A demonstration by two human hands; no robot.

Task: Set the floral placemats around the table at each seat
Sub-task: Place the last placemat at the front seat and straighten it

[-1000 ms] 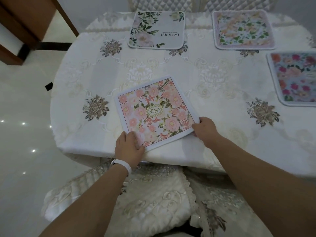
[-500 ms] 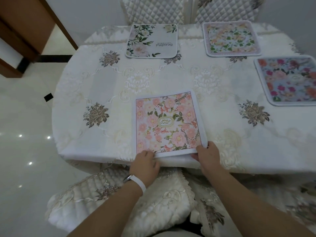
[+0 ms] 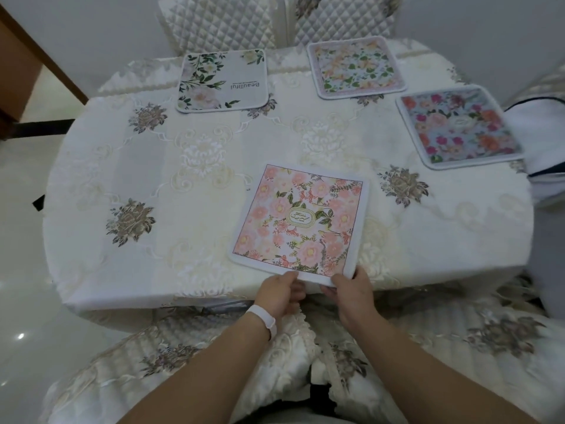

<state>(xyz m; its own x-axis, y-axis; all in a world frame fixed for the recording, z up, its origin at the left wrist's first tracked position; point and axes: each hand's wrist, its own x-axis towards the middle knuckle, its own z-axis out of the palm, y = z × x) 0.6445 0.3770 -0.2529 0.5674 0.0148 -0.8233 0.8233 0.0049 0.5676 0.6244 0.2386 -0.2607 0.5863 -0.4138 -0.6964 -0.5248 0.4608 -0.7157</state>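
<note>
Cream embroidered cloth, stitched with grey-brown flower clusters and pale scrollwork, covers an oval dining table that fills most of the view, with glossy white floor tiles to the left and two quilted cream chair backs behind the far edge. Four square floral placemats lie on the cloth. Nearest the person, a pink rose-patterned placemat with a white border and a small gold oval emblem sits at the near edge, turned slightly askew, its near corner lifted just off the cloth. The left hand, with a white band on its wrist, pinches the near edge of that mat between thumb and curled fingers, and the right hand grips the near right corner the same way, thumb on top. At the far side lies a pale grey placemat with green leaves and the printed word "Beautiful", and beside it to the right a pastel placemat with peach flowers and green leaves. Near the right edge rests a light blue placemat with magenta and orange blooms. Cushioned cream chair seats with embroidered flowers stand below the near table edge.
</note>
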